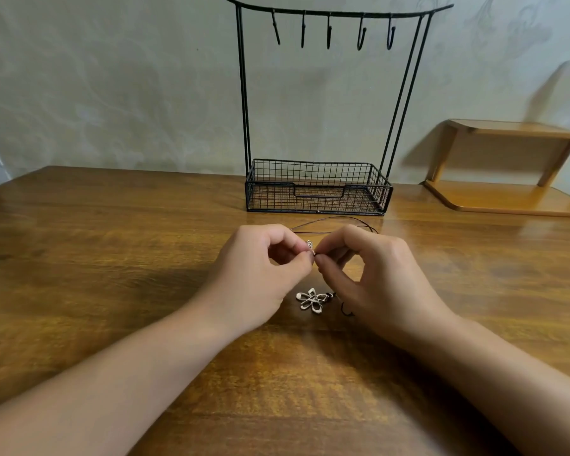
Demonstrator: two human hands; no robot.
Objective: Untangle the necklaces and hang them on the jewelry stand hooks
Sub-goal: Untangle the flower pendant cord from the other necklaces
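My left hand (264, 258) and right hand (359, 268) each pinch the cord (329, 219) at a small metal clasp (310, 245) between my fingertips, above the surface (112, 258). The flower pendant (310, 300) lies just below; the cord loops toward the stand (316, 185), whose hooks (328, 31) hang empty. Risk: pulling my hands apart may tighten a knot; a slipped pinch drops the clasp.

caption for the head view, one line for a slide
Both hands pinch a tangled cord above a flower pendant; stand hooks bare.
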